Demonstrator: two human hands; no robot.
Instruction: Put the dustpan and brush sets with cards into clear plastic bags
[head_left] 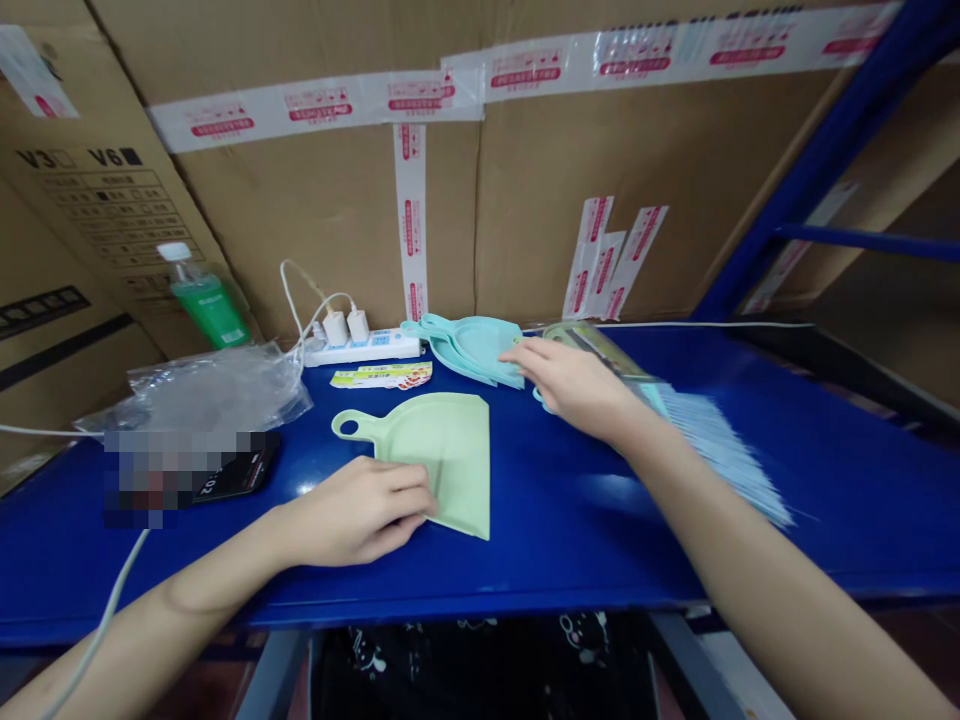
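A light green plastic dustpan [442, 450] lies flat on the blue table [585, 520]. My left hand [360, 510] rests on its near corner, fingers curled and gripping the edge. My right hand [574, 385] reaches to a stack of light blue dustpans [469, 345] at the back, its fingers extended and touching the stack's right edge. A small brush with pale blue bristles [712, 450] lies under and beside my right forearm.
A white power strip [360, 345] with plugged chargers sits at the back. Left of it are crumpled clear plastic bags [217, 390], a green bottle [206, 300] and a dark device [240, 470]. A printed label card [382, 377] lies nearby. Cardboard boxes form the back wall.
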